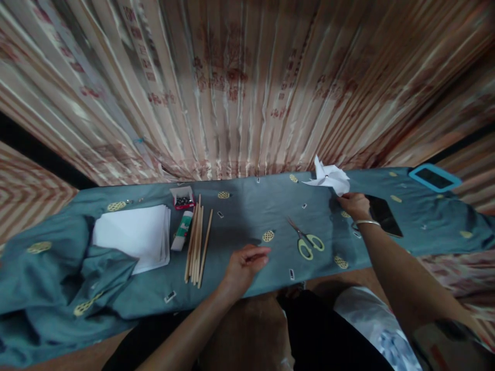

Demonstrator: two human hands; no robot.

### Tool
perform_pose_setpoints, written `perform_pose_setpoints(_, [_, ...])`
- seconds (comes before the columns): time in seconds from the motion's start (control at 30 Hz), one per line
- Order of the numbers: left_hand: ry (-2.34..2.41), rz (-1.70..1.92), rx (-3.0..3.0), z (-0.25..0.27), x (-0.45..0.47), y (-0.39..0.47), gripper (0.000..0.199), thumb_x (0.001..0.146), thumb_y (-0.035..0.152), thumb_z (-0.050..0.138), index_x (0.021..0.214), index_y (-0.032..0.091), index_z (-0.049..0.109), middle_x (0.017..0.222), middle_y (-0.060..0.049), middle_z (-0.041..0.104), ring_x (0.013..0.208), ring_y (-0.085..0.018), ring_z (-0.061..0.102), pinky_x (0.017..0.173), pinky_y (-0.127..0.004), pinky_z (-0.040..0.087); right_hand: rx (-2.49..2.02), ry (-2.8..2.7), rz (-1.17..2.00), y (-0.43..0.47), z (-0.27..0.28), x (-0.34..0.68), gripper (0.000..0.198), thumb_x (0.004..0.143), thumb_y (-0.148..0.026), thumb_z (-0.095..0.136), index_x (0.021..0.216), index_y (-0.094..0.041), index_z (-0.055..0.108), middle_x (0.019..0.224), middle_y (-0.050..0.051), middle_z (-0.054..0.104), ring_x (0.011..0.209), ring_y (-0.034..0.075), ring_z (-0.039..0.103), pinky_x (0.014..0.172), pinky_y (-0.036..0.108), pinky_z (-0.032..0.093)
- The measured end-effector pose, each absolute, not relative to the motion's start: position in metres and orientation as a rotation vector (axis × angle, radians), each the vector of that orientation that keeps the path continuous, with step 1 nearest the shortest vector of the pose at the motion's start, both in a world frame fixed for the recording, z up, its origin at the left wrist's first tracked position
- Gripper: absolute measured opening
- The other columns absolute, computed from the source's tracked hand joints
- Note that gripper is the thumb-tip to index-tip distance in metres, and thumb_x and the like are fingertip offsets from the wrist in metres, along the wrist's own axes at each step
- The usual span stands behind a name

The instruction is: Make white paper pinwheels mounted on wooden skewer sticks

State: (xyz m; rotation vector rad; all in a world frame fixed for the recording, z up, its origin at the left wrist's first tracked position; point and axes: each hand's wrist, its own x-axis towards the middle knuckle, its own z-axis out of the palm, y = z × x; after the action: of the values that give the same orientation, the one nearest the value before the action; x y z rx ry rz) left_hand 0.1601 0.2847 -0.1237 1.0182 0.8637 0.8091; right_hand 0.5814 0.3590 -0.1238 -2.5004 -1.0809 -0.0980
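Observation:
On the far right part of the cloth, my right hand [355, 205] is closed on a white paper pinwheel [328, 176], at the end nearest me. The pinwheel has pointed blades and a small dark pin at its centre. Whether a stick is attached behind it is hidden. My left hand [244, 267] hovers over the front edge of the table, its fingers loosely bent and slightly apart, with nothing in them. Between the two hands lies a pair of scissors [305, 241] with light green handles, blades pointing away from me.
Left of my left hand lie several wooden sticks [196, 242], a green-and-white glue stick [182, 231] and a small box of pins [182, 198]. A stack of white paper [133, 232] is farther left. A dark tablet [384, 216] and a blue-framed object [435, 178] lie right; a curtain [232, 93] hangs behind.

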Motion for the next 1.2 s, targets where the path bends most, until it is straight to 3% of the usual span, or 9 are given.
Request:
perform_pose_setpoints(0.17, [0.866, 0.806, 1.053, -0.125, 0.161, 0.286, 0.019, 0.064, 0.03, 0.079, 0.082, 0.023, 0.082, 0.073, -0.003, 0.06, 0.067, -0.013, 0.052, 0.062, -0.024, 0.039, -2.592, -1.038, -0.045, 0.358, -0.12, 0.575, 0.014, 0.075, -0.023, 0.069, 0.08, -0.012, 0.076, 0.081, 0.018, 0.071, 0.084, 0.029, 0.068, 0.074, 0.039, 0.045])
perform_pose_setpoints(0.43, [0.896, 0.796, 1.298, -0.126, 0.159, 0.281, 0.019, 0.076, 0.018, 0.071, 0.093, 0.021, 0.08, 0.076, -0.003, 0.065, 0.07, -0.013, 0.058, 0.066, -0.024, 0.044, -2.499, -1.078, -0.045, 0.329, -0.093, 0.532, 0.028, 0.082, -0.024, 0.064, 0.1, -0.005, 0.073, 0.095, 0.028, 0.071, 0.09, 0.032, 0.066, 0.078, 0.043, 0.039])
perform_pose_setpoints(0.53, [0.913, 0.823, 1.514, -0.126, 0.15, 0.284, 0.018, 0.08, 0.018, 0.07, 0.096, 0.02, 0.079, 0.078, -0.003, 0.067, 0.071, -0.013, 0.06, 0.067, -0.023, 0.046, -2.367, -1.151, 0.005, 0.32, -0.093, 0.496, 0.029, 0.082, -0.025, 0.063, 0.104, -0.01, 0.073, 0.101, 0.021, 0.074, 0.088, 0.027, 0.066, 0.078, 0.037, 0.044])
perform_pose_setpoints(0.67, [0.99, 0.9, 1.824, -0.12, 0.125, 0.299, 0.02, 0.083, 0.014, 0.067, 0.098, 0.021, 0.077, 0.089, -0.004, 0.07, 0.083, -0.015, 0.064, 0.079, -0.027, 0.051, -2.179, -1.289, 0.18, 0.303, -0.108, 0.421, 0.028, 0.083, -0.036, 0.06, 0.1, -0.019, 0.075, 0.093, 0.007, 0.077, 0.075, 0.021, 0.069, 0.07, 0.031, 0.05])
perform_pose_setpoints(0.8, [1.136, 0.978, 2.0, -0.115, 0.09, 0.317, 0.022, 0.085, 0.012, 0.063, 0.1, 0.02, 0.076, 0.094, -0.005, 0.071, 0.087, -0.017, 0.067, 0.082, -0.03, 0.054, -1.849, -1.56, 0.462, 0.278, -0.127, 0.339, 0.028, 0.082, -0.039, 0.06, 0.099, -0.021, 0.075, 0.096, 0.007, 0.078, 0.082, 0.024, 0.071, 0.077, 0.035, 0.055])
perform_pose_setpoints(1.03, [1.312, 0.929, 2.157, -0.123, 0.043, 0.323, 0.021, 0.085, 0.009, 0.062, 0.099, 0.017, 0.076, 0.096, -0.007, 0.071, 0.092, -0.02, 0.067, 0.088, -0.034, 0.055, -1.626, -1.788, 0.099, 0.252, -0.159, 0.271, 0.026, 0.093, -0.031, 0.048, 0.098, -0.018, 0.069, 0.106, 0.013, 0.072, 0.103, 0.027, 0.064, 0.095, 0.044, 0.049])
perform_pose_setpoints(1.2, [1.33, 0.785, 2.296, -0.129, 0.032, 0.314, 0.026, 0.08, 0.008, 0.067, 0.103, 0.018, 0.074, 0.102, -0.008, 0.068, 0.1, -0.023, 0.064, 0.092, -0.036, 0.055, -1.599, -1.868, -0.028, 0.261, -0.163, 0.267, 0.022, 0.095, -0.024, 0.044, 0.097, -0.017, 0.065, 0.103, 0.013, 0.07, 0.1, 0.027, 0.061, 0.096, 0.043, 0.047])
